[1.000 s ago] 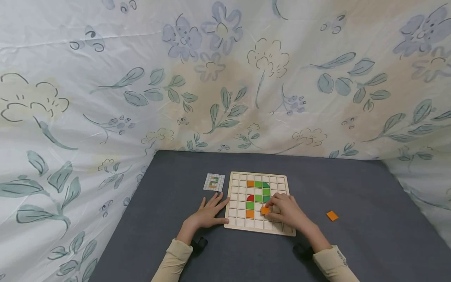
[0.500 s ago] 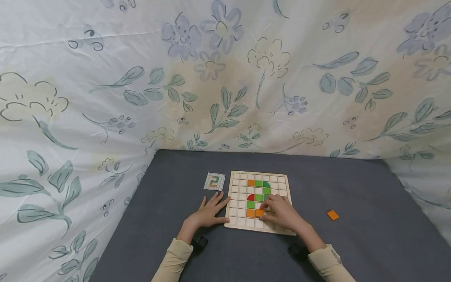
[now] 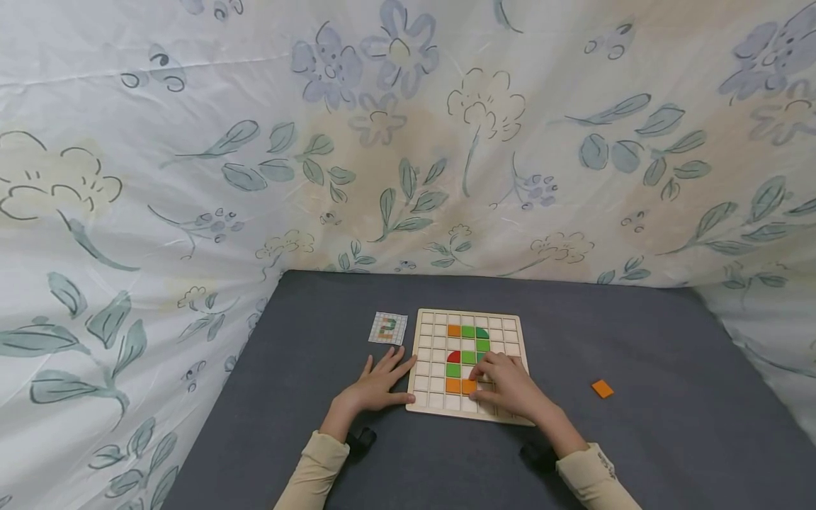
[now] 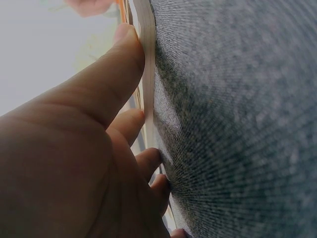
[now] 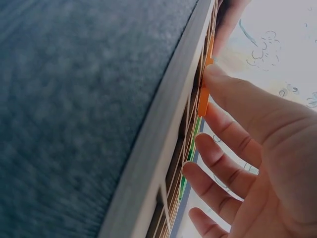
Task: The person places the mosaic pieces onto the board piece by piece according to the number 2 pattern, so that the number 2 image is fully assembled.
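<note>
A wooden grid board (image 3: 436,343) lies on the dark cloth, with orange, green and red tiles in its cells. My left hand (image 3: 372,388) has spread fingers, and its thumb and fingertips touch the board's left edge (image 4: 147,69). My right hand (image 3: 510,388) is over the board's lower right part. Its thumb and index finger pinch a square orange tile (image 3: 468,387), which sits in the lower row beside another orange tile (image 3: 452,386). In the right wrist view the thumb is against the orange tile (image 5: 203,101), with the other fingers loosely bent.
A small pattern card (image 3: 387,328) lies left of the board's top corner. One loose orange tile (image 3: 602,389) rests on the cloth to the right. Behind the dark tabletop (image 3: 331,304) hangs a floral curtain (image 3: 408,198).
My right hand has moved left with the orange tile, bringing it next to the other orange tile. Over the last half second it has hardly moved. The left hand stays put.
</note>
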The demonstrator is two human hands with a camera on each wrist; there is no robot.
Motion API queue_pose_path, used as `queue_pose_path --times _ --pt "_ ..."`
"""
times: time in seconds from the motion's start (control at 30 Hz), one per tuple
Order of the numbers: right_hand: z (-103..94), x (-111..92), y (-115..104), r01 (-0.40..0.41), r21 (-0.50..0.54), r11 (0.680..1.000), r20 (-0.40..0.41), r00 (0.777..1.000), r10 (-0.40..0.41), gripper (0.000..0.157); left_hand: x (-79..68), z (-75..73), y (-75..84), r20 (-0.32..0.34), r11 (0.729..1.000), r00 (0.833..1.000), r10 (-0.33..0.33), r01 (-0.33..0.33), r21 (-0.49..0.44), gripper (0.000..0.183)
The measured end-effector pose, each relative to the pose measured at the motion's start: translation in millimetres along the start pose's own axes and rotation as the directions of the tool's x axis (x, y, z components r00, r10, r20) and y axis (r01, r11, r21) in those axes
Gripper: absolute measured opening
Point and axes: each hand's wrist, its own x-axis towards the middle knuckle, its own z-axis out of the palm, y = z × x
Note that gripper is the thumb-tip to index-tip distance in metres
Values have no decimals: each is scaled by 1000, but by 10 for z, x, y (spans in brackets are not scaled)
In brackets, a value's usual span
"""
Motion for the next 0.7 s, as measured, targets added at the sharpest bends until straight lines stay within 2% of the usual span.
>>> queue_pose_path --times 0.43,0.7 --pt "11 -13 35 1 -41 999 3 1000 -1 25 -9 -1 11 1 1000 1000 -9 10 -5 76" --pt "-1 -17 32 4 -23 1000 1 1000 -4 23 -13 -1 12 -4 1000 1000 -6 5 -10 76"
